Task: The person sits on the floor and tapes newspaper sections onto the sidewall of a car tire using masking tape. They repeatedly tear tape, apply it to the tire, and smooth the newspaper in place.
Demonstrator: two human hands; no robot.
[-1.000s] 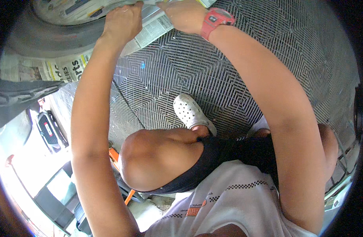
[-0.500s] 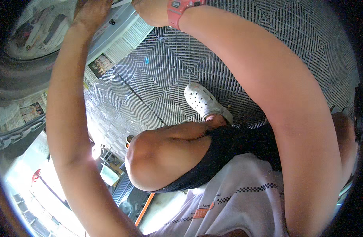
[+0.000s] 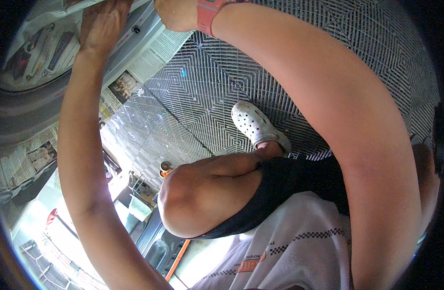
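At the top edge, my left hand [image 3: 106, 24] lies over a smooth grey panel [image 3: 140, 24] that looks like part of a car body. Its fingers run out of the picture. My right hand [image 3: 177, 15], below a red wristwatch [image 3: 210, 14], is just right of the panel, beside newspaper sheets [image 3: 156, 48] along its edge. The right fingers are also cut off by the top edge, so anything held there is hidden. Left of my left wrist, a dark curved trim [image 3: 33, 108] frames a recess lined with newspaper [image 3: 43, 53].
Grey ribbed floor tiles [image 3: 217, 77] spread below. A white clog [image 3: 253, 121] is on my foot, and my bent knee [image 3: 183, 198] rises in the middle. More newspaper [image 3: 38, 157] lies at the left. An orange-and-dark object [image 3: 165, 168] stands past my knee, near a bright doorway.
Both hands have shifted slightly left, the left one also a little down. The view has moved a little, so the foot and knee appear further right.
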